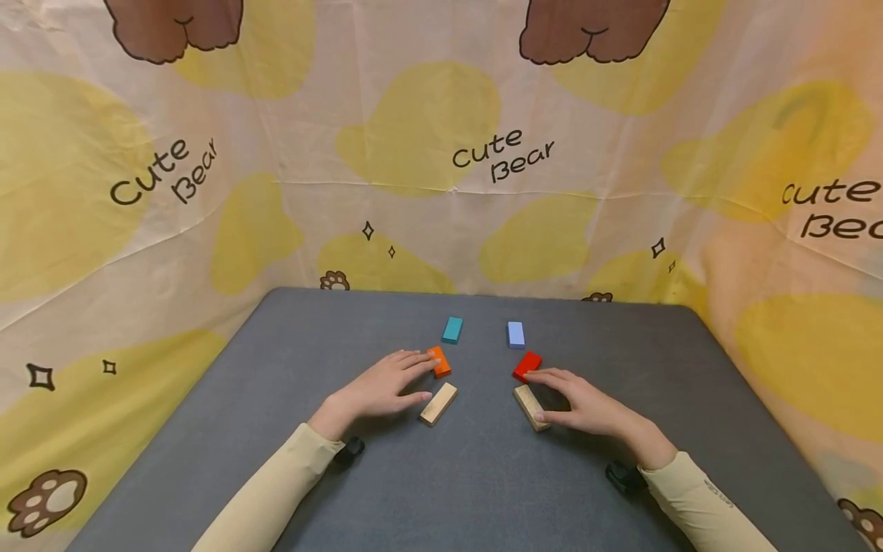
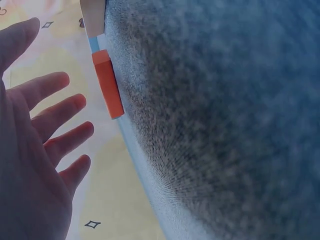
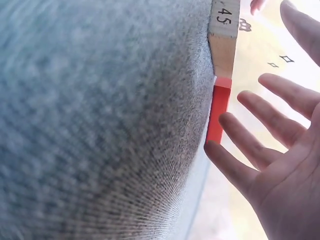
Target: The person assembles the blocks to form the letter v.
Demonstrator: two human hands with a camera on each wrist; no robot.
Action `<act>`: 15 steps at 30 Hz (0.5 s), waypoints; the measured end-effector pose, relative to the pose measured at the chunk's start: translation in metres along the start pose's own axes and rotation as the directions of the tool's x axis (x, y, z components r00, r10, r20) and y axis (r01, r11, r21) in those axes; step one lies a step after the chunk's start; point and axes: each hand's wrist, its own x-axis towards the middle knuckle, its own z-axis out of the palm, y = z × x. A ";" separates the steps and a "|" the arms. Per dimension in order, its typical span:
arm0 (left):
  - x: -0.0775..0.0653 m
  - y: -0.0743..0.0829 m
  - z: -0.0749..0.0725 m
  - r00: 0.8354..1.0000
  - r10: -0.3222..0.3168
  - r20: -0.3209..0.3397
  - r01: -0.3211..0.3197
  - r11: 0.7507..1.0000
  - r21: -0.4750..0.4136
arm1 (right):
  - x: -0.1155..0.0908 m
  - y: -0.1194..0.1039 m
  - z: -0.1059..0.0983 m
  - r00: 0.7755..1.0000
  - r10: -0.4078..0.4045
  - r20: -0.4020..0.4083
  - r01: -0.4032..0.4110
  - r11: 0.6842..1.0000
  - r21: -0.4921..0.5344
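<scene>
- On the grey table [image 1: 476,491], left wooden block [image 1: 438,404] and right wooden block [image 1: 527,403] are laid, long axes converging away.
- Beside them, left hand [image 1: 383,386] and right hand [image 1: 592,403] are loosely spread.
- Beyond, orange block [image 1: 442,369] and red block [image 1: 529,363] are angled, far ends outward.

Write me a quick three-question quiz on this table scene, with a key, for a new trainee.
1. How many blocks lie on the table?
2. True or false: the orange block is nearer the left hand than the right hand.
3. Which is closest to the right thumb? A) orange block B) wooden block C) teal block

Key:
1. Six: teal block, light blue block, orange block, red block and two wooden ones.
2. True.
3. B.
</scene>
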 end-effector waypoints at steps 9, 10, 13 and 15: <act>-0.003 0.001 0.000 1.000 -0.014 -0.005 0.013 0.998 -0.068 | 0.001 0.004 0.002 0.999 -0.034 -0.005 0.034 0.999 0.020; -0.004 0.001 0.000 1.000 -0.014 -0.006 0.014 0.997 -0.073 | 0.001 0.004 0.002 0.999 -0.035 -0.006 0.036 0.999 0.022; -0.004 0.002 -0.001 1.000 -0.007 -0.013 0.006 0.997 -0.082 | 0.002 0.005 0.003 0.999 -0.039 -0.009 0.039 0.999 0.032; -0.004 0.002 0.000 1.000 0.001 -0.019 -0.003 0.996 -0.089 | 0.002 0.005 0.003 0.999 -0.040 -0.012 0.040 0.998 0.039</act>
